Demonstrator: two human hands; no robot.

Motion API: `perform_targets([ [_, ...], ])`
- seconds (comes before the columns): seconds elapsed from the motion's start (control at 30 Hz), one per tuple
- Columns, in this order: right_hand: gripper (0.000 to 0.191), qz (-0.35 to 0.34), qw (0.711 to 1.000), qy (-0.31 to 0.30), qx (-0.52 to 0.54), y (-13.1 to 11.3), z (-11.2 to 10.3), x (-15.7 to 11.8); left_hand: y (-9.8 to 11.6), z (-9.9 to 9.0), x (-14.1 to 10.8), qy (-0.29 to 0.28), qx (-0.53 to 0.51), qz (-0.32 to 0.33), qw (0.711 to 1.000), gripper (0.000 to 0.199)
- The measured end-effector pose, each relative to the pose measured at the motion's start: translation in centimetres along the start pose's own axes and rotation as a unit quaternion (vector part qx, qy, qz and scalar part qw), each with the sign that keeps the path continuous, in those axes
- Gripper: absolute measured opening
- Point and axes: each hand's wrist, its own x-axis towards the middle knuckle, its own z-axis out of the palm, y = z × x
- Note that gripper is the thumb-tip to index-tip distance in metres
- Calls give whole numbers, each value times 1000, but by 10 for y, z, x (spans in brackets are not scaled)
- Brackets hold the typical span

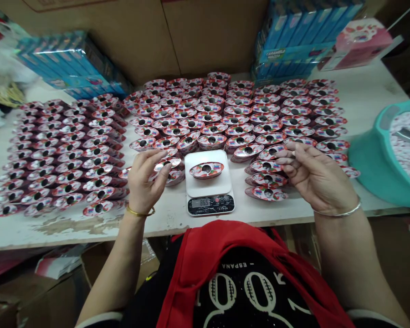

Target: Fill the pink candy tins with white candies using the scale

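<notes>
A red and white oval packet with a dark round hole in its top (207, 170) lies on a small white digital scale (209, 187), whose display lights up with digits. To the left of the scale is my left hand (147, 177), its thumb and fingers apart, beside several similar packets. My right hand (307, 175) hovers over packets to the right of the scale. Its fingers are curled with the fingertips close together, and whatever they may hold is too small to make out. Many more such packets (237, 120) stand in rows behind the scale.
More packet rows (68, 159) cover the table's left side. A teal tub (372, 150) of small white and pink pieces, with a metal scoop, is at the right. Blue box stacks (71, 64) and a pink box (362, 43) stand at the back. The table's front edge is near my body.
</notes>
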Motion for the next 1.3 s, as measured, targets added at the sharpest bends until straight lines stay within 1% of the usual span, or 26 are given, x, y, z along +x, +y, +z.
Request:
perform_targets([
  [0.1, 6, -3, 1000, -16, -9, 2, -1, -1, 2, 2, 1, -5, -5, 7, 1000, 26],
  [0.2, 13, -14, 999, -38, -20, 4, 0, -1, 4, 6, 3, -3, -14, 21, 1000, 25],
  [0.3, 20, -27, 997, -50, -50, 9, 10, -3, 7, 11, 3, -11, -31, 33, 999, 25],
  [0.37, 23, -35, 993, -75, -82, 14, 26, -4, 9, 14, 3, -26, -37, 31, 999, 25],
  [0.47, 26, -42, 979, -145, -134, 22, 59, -3, 13, 16, 2, -37, -43, 32, 998, 24],
  [0.57, 24, -71, 953, -218, -199, 33, 90, 4, 14, 15, -1, -37, -50, 39, 997, 24],
  [0.63, 22, -90, 933, -248, -245, 38, 101, 10, 14, 14, -3, -41, -53, 35, 997, 24],
  [0.7, 22, -97, 926, -256, -261, 39, 104, 13, 14, 14, -4, -47, -57, 30, 997, 23],
  [0.77, 25, -104, 932, -245, -244, 36, 101, 13, 17, 17, -5, -62, -59, 37, 996, 29],
  [0.8, 27, -107, 939, -234, -230, 33, 99, 11, 20, 21, -4, -78, -57, 46, 994, 37],
  [0.87, 29, -103, 950, -207, -209, 28, 93, 7, 29, 30, -3, -131, -39, 73, 988, 56],
  [0.9, 31, -93, 955, -194, -204, 25, 90, 5, 33, 34, 0, -164, -23, 87, 982, 59],
  [0.97, 34, -63, 963, -174, -199, 22, 82, 1, 36, 39, 7, -220, 8, 110, 969, 49],
  [1.0, 36, -46, 965, -166, -196, 21, 78, 0, 35, 37, 12, -228, 15, 115, 967, 42],
  [1.03, 39, -32, 968, -157, -192, 20, 73, -1, 31, 31, 18, -222, 15, 114, 968, 37],
  [1.07, 41, -22, 971, -146, -188, 18, 68, -2, 25, 20, 24, -202, 11, 108, 973, 36],
  [1.13, 45, -10, 977, -112, -179, 15, 56, -4, 6, -12, 36, -142, 15, 82, 986, 37],
  [1.2, 47, -4, 981, -65, -182, 13, 43, -5, -22, -49, 45, -103, 55, 47, 992, 35],
  [1.23, 47, -3, 981, -44, -189, 13, 36, -6, -37, -66, 48, -105, 82, 30, 991, 34],
  [1.27, 48, 1, 980, -31, -197, 13, 29, -7, -53, -78, 49, -122, 107, 14, 987, 34],
  [1.3, 48, 5, 978, -23, -205, 15, 24, -7, -68, -87, 49, -145, 125, -1, 981, 34],
])
